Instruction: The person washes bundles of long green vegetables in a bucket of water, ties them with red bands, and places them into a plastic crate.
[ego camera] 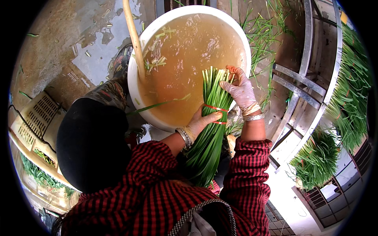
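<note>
A bundle of long green garlic chives (pixel 211 141), tied with two red bands, lies across my front with its pale cut ends over a white round tub (pixel 248 56) of murky brown water. My left hand (pixel 203 119), in a thin translucent glove, is closed around the bundle by the bands. At the cut ends, my gloved right hand (pixel 240 88) has thumb and fingers on the stems at the bundle's right edge. Cut stalk pieces (pixel 158 60) float at the tub's left side, and a wooden pole (pixel 133 32) stands in the water there.
Loose green leaves (pixel 262 38) litter the floor right of the tub. A metal frame (pixel 308 38) stands beyond, with tied chive bundles (pixel 351 88) past it. A cream plastic crate (pixel 38 115) is at the left. Wet floor (pixel 97 50) bears scattered cuttings.
</note>
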`<state>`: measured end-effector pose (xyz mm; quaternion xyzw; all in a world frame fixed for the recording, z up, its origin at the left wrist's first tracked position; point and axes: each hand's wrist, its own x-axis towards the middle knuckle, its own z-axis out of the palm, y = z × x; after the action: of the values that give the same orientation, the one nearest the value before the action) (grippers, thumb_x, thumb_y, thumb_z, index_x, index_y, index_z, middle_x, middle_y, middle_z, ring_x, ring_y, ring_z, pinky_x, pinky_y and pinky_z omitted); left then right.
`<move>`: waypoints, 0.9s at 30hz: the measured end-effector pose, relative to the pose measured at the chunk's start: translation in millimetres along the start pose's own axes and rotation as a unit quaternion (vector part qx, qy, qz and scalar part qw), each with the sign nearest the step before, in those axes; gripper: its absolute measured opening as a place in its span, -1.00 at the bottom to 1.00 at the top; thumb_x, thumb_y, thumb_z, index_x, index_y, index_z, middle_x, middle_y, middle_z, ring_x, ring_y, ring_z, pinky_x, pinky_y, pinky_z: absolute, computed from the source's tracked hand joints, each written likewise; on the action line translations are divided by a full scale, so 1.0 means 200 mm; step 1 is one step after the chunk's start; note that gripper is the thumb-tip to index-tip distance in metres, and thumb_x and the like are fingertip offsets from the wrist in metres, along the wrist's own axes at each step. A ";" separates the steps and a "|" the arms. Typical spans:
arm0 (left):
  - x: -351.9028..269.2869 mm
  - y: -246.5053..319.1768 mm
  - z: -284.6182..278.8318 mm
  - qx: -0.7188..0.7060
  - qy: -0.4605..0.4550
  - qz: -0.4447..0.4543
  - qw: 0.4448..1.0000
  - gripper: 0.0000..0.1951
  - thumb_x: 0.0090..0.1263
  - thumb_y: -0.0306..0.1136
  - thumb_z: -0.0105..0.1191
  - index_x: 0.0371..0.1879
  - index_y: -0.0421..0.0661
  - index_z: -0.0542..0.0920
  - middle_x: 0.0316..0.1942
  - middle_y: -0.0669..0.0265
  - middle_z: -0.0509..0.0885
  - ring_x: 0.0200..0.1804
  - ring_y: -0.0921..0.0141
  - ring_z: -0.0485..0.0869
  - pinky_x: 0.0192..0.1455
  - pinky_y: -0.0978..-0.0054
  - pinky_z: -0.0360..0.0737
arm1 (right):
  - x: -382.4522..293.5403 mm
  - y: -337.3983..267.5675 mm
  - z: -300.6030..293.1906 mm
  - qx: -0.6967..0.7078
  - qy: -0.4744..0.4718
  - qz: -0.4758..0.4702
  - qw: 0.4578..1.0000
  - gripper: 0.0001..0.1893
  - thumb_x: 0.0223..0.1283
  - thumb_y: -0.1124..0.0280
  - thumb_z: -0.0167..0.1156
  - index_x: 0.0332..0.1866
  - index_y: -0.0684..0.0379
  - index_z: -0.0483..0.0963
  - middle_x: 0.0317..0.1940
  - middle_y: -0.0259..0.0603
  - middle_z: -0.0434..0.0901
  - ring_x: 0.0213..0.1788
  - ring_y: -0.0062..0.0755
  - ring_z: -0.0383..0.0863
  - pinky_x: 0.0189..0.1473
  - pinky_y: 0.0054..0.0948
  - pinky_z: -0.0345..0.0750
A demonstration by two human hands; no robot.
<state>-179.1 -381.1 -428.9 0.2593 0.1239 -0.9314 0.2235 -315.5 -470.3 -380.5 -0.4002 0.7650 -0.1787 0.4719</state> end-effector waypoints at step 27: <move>0.11 -0.25 -0.07 0.239 0.128 0.100 0.957 -0.30 -0.05 -0.05 0.29 0.08 -0.06 0.33 -0.14 0.25 0.59 -0.09 0.36 0.57 -0.01 0.43 0.45 | 0.19 0.24 -0.09 -0.119 -0.006 0.106 0.987 -0.82 -0.04 0.36 0.25 -0.41 0.27 0.56 -0.56 -0.38 0.53 -0.51 -0.66 0.39 -0.36 -0.57 0.41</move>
<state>-214.4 -341.0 -446.9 0.4334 -0.1010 -0.8655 0.2298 -361.0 -472.4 -425.6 -0.3714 0.8163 -0.0327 0.4413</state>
